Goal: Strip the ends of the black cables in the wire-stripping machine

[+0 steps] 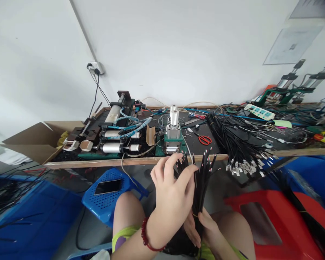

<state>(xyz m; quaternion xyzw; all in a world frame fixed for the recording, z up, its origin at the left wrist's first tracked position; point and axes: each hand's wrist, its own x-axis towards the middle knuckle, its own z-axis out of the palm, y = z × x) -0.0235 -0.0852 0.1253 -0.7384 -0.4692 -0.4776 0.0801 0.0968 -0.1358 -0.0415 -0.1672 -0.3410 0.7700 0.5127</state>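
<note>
Black cable bundle [202, 187], in hand before a bench [141, 161]

Right hand [207, 227]: closed around the lower part of the bundle, beside a yellow tie [195, 215]. Left hand [170, 191]: red beaded bracelet [144, 233] at wrist; fingers half curled, thumb apart, at the upper strands; whether it grips them cannot be told. Bundle: near upright above the lap, stripped tips uppermost.

Beside the knees: blue stool [90, 202] bearing a phone [108, 186], left; red stool [289, 231], right, a second dark bundle [312, 225] across it.

On the bench: upright metal cylinder [174, 119] on a green base, centre; white-ended cables [224, 133], overhanging the front edge; red-handled scissors [205, 139], between the two; cardboard box [29, 142], left end; power strip [260, 112], toward the rear right.

Wall: socket [99, 68], two plugs fitted.
</note>
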